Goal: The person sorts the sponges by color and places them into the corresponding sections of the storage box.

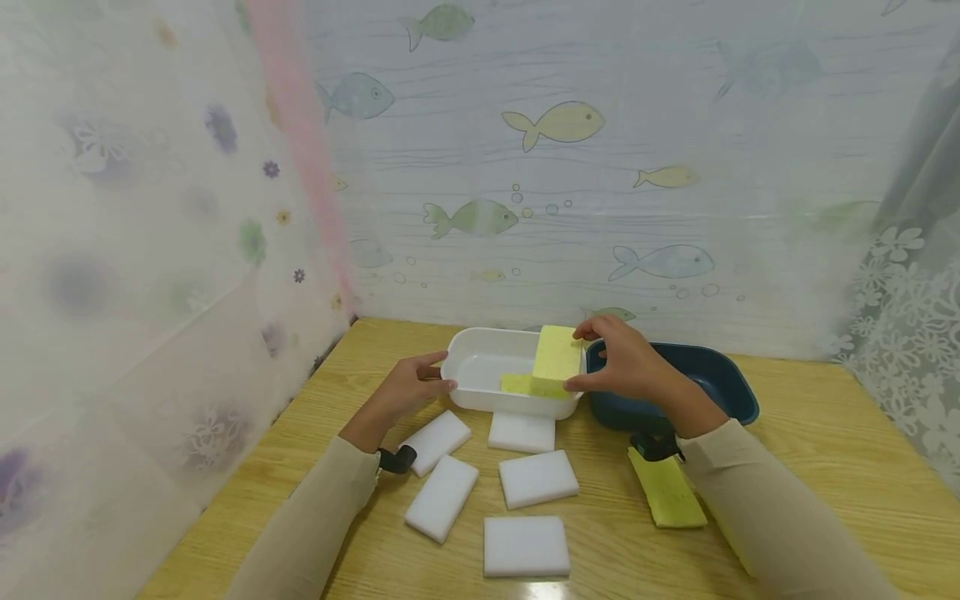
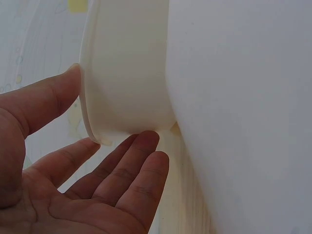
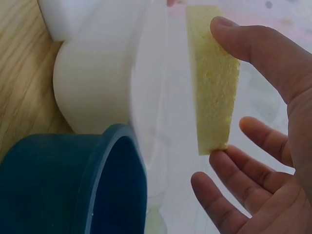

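Note:
My right hand [image 1: 628, 364] pinches a yellow sponge [image 1: 557, 357] between thumb and fingertips. That sponge stands tilted over the right end of a white plastic tub [image 1: 480, 402]. A second yellow piece [image 1: 515, 383] lies inside the tub, partly covered by the held one. At the tub's left end, my left hand [image 1: 401, 389] touches the rim and end wall with thumb and fingertips, its fingers fairly straight. In the right wrist view the sponge [image 3: 214, 87] shows edge-on, with the thumb on one end and a fingertip at the other.
A dark blue tub [image 1: 731, 387] stands against the white tub's right side. Several white sponges, such as this white block [image 1: 527, 547], lie in front on the wooden table [image 1: 390, 550]. A yellow flat piece [image 1: 670, 492] lies by the right forearm, which partly covers another. Patterned curtains [image 1: 465, 150] hang behind.

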Available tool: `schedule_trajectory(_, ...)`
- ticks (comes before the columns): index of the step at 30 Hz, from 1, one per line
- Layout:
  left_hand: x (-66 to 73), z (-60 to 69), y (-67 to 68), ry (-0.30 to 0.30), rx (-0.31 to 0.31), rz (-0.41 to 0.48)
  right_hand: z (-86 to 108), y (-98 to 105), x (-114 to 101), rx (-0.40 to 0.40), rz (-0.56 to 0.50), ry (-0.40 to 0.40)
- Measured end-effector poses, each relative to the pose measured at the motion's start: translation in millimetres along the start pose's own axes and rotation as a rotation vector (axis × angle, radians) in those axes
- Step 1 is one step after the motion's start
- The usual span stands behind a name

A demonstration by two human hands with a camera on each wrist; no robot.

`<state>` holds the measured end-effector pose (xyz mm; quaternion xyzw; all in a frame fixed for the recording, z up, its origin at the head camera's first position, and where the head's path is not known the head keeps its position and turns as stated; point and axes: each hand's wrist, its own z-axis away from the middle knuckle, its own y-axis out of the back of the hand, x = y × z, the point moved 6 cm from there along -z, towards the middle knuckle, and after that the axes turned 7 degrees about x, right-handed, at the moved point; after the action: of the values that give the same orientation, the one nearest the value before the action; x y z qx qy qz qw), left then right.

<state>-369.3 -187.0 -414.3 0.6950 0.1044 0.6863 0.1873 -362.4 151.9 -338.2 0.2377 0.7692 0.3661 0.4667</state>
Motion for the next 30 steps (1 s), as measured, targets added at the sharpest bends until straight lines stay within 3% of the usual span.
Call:
schedule_trajectory(3,-13.0,-9.3,-0.1,-0.005,0.010,0.000,-1.6,-1,3,0.003,0.007,-0.009)
schedule_trajectory(16,-13.2,-7.7,1.2,0.007,0.021,-0.040,-10.9,-8,15,-0.034,0.055,-0.050)
schedule_trajectory(30,-11.2,-7.5,0.0,0.000,0.024,-0.038,-16.4,-17,17,-0.076,0.054,-0.037)
